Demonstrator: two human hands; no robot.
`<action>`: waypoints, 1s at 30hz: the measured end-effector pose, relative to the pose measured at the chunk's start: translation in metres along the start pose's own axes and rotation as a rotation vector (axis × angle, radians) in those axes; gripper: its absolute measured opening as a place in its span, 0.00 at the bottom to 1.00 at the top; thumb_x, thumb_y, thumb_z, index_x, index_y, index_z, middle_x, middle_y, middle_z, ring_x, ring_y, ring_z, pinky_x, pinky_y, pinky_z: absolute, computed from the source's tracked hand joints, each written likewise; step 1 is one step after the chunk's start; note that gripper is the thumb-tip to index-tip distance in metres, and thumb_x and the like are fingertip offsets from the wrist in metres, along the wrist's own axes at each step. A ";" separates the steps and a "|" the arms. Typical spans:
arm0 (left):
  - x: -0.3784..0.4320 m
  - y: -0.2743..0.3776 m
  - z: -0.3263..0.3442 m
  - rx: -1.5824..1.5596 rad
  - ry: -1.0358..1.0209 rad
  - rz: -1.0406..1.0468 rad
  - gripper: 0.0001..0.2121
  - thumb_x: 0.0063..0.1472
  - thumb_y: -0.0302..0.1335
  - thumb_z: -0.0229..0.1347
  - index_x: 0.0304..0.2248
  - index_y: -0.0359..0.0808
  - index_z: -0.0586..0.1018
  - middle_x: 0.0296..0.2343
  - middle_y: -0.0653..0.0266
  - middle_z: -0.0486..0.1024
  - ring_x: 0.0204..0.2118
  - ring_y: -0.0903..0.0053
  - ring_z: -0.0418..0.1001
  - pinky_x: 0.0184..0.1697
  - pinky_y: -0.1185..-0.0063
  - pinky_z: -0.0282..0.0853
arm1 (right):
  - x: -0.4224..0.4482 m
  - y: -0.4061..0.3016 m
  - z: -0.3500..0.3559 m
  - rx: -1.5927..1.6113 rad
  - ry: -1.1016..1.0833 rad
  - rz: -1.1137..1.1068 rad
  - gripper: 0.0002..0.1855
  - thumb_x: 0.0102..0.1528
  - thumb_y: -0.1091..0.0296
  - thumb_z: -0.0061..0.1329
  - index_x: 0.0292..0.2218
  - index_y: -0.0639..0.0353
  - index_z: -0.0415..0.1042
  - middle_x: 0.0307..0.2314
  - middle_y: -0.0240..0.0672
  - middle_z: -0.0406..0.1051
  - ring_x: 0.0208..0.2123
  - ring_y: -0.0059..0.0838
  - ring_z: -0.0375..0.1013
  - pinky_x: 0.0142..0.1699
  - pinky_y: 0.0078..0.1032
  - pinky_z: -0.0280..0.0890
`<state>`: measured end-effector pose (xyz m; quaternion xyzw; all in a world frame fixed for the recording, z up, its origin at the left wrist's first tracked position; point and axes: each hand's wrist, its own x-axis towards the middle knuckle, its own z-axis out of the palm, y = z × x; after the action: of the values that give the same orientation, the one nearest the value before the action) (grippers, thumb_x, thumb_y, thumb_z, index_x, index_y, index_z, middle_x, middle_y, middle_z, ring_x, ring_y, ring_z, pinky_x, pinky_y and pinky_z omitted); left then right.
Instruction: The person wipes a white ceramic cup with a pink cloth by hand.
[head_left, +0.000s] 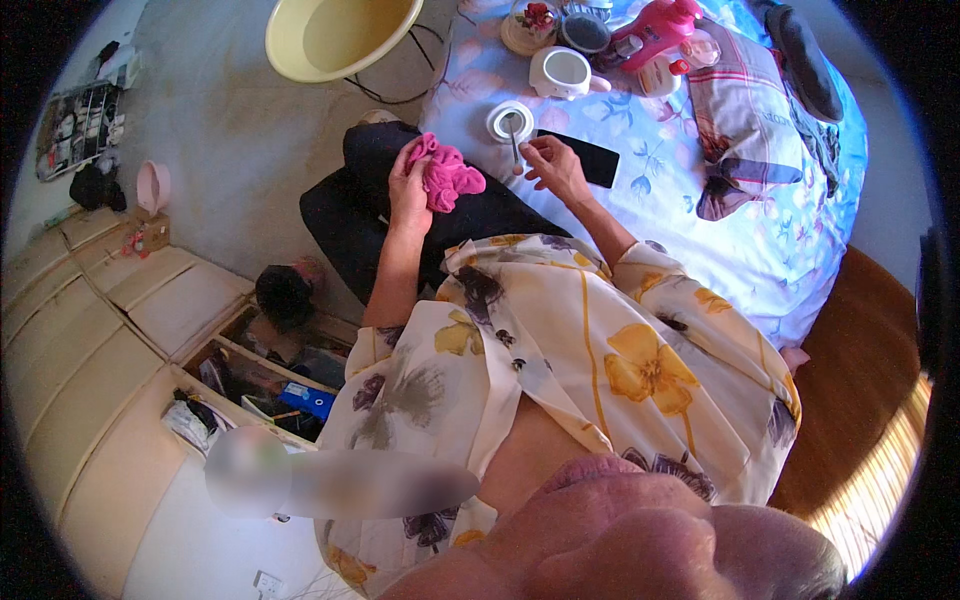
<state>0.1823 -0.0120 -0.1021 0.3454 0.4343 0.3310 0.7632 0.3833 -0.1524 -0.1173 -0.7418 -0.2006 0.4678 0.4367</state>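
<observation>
My left hand is closed around a bunched pink cloth, above my dark-trousered legs. My right hand is beside a thin stick-like handle with a rounded end, its fingertips close to it; whether they grip it cannot be told. The handle's far end lies over a small round white container on the bed. A dark-screened phone lies just beyond and partly behind my right hand. Farther up on the bed stands a white cup-like pot.
Pink bottle, a domed jar with a red flower and other small containers stand at the bed's far side. Folded checked cloth lies at right. A yellow basin rests on a wire stand; open drawers are at left.
</observation>
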 end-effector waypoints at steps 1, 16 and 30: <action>-0.002 -0.001 0.000 0.011 -0.019 -0.015 0.14 0.61 0.18 0.47 0.46 0.32 0.72 0.39 0.63 0.74 0.40 0.77 0.74 0.45 0.78 0.71 | 0.002 0.005 0.006 0.051 -0.029 0.058 0.27 0.55 0.51 0.50 0.43 0.69 0.69 0.29 0.43 0.75 0.25 0.27 0.77 0.23 0.24 0.72; -0.003 -0.002 -0.002 -0.115 -0.091 -0.096 0.10 0.61 0.28 0.53 0.39 0.31 0.77 0.34 0.65 0.76 0.35 0.80 0.75 0.40 0.81 0.71 | -0.041 -0.007 -0.009 0.213 -0.042 0.155 0.14 0.54 0.63 0.48 0.34 0.67 0.72 0.23 0.37 0.74 0.19 0.24 0.72 0.23 0.21 0.69; 0.045 -0.020 0.030 0.412 -0.258 -0.118 0.16 0.56 0.35 0.58 0.38 0.30 0.78 0.32 0.61 0.77 0.35 0.79 0.75 0.36 0.81 0.70 | 0.046 -0.051 -0.114 -0.189 0.226 -0.042 0.20 0.53 0.55 0.47 0.27 0.68 0.76 0.16 0.33 0.69 0.14 0.21 0.67 0.18 0.21 0.63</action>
<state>0.2310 0.0059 -0.1262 0.5069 0.4110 0.1434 0.7440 0.5100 -0.1450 -0.0776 -0.8232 -0.2087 0.3509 0.3944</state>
